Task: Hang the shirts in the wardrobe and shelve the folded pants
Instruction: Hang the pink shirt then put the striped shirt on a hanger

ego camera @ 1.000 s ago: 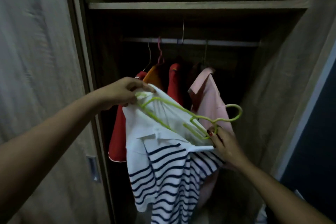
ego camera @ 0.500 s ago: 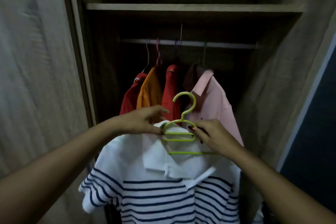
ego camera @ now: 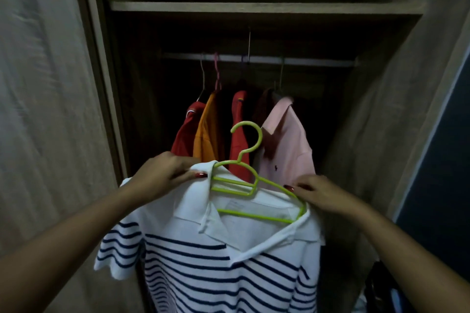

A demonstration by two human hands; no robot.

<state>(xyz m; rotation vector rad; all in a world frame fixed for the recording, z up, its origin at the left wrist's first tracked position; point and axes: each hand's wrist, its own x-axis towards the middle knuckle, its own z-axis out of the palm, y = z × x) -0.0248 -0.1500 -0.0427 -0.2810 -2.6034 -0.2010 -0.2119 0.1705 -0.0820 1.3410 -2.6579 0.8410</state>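
— Striped shirt [ego camera: 229, 262]: where is it located?
— It is held up in front of the open wardrobe [ego camera: 381, 109], below the rail [ego camera: 305, 61], not yet hung. It is partly fitted on a green hanger [ego camera: 255, 180]. The hanger's left arm is covered by collar and shoulder; its right arm lies bare above the neckline.
— How is the left hand [ego camera: 165, 173] recorded?
— Fingers are curled. The white collar of the striped shirt is pinched between thumb and fingertips, just beside the hanger's left end.
— And the right hand [ego camera: 323, 193]?
— The right arm of the green hanger is pinched near its tip, thumb on top, the other fingers bunched together behind. Whether cloth is also caught in that pinch cannot be told.
— Is the hook noted?
— It is pointed upward and is free, well below the rail, in front of the hung clothes.
— What is logged on the rail?
— Left to right: red shirt [ego camera: 185, 140], orange shirt [ego camera: 206, 134], second red shirt [ego camera: 239, 140], pink shirt [ego camera: 284, 147]. A dark garment [ego camera: 263, 109] is glimpsed between the last two, too dim to be identified. A shelf [ego camera: 254, 7] is fixed above the rail. A wood-grain door [ego camera: 50, 109] is seen at the left.
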